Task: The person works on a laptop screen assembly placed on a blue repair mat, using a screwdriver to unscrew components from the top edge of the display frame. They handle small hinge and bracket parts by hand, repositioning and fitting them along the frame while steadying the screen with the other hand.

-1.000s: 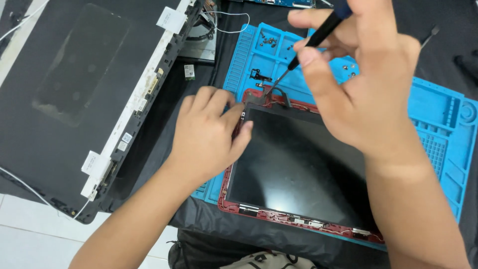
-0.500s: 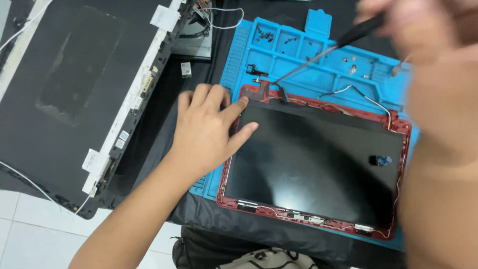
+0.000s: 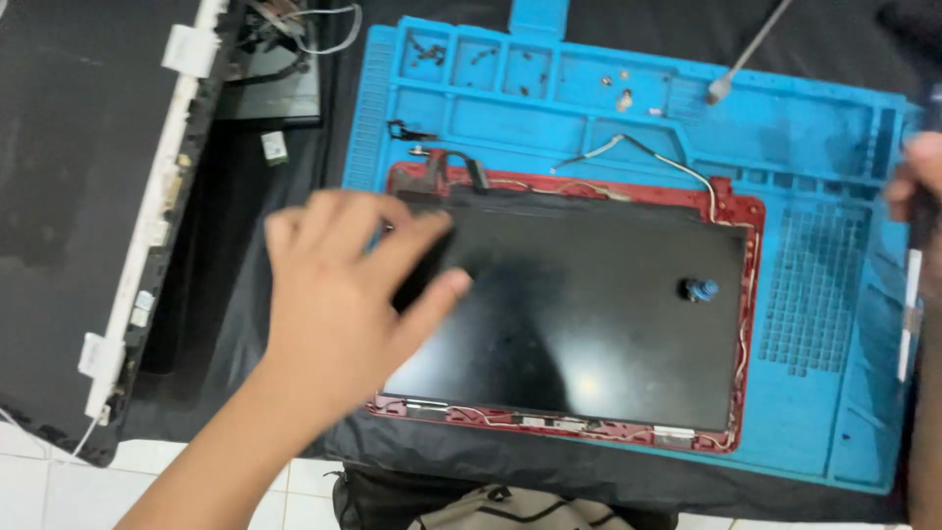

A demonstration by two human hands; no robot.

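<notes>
Your left hand (image 3: 339, 294) still spreads open-fingered on the black screen panel (image 3: 579, 314); your right hand (image 3: 922, 186) has withdrawn to the edge, grip unclear.

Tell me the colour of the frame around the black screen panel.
Red frame, clearest in the head view.

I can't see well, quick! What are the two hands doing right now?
Left hand: open, fingers spread on the black screen panel.
Right hand: only fingertips show at the edge; cannot be told.
</notes>
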